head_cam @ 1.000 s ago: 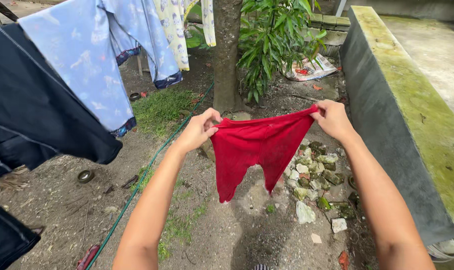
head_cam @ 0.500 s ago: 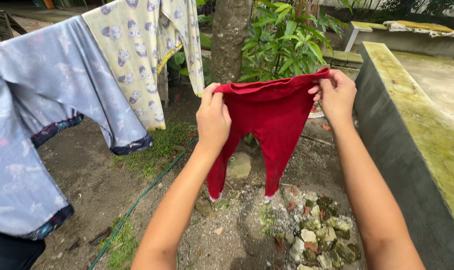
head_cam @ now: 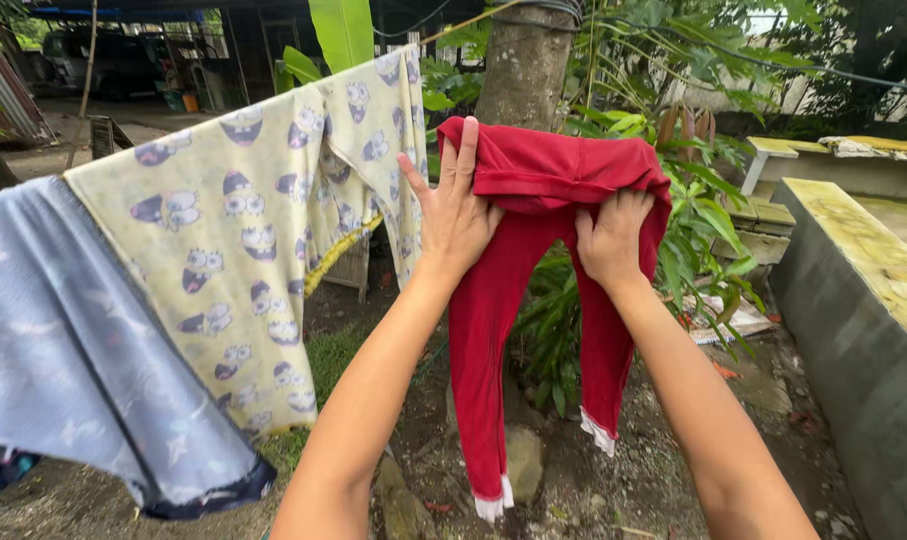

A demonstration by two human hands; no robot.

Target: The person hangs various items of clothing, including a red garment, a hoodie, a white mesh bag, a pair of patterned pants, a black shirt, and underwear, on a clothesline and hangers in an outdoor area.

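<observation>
At 12 o'clock, red pants (head_cam: 534, 250) draped over the clothesline.
Left hand (head_cam: 454, 215) spread flat, pinning waistband; right hand (head_cam: 614, 235) clenched on fabric, evidently evening the drape. Yellow printed garment (head_cam: 264, 240) at 10 o'clock.

Soft, even overcast daylight, no hard shadows, sharp throughout, sky slightly overexposed.
</observation>
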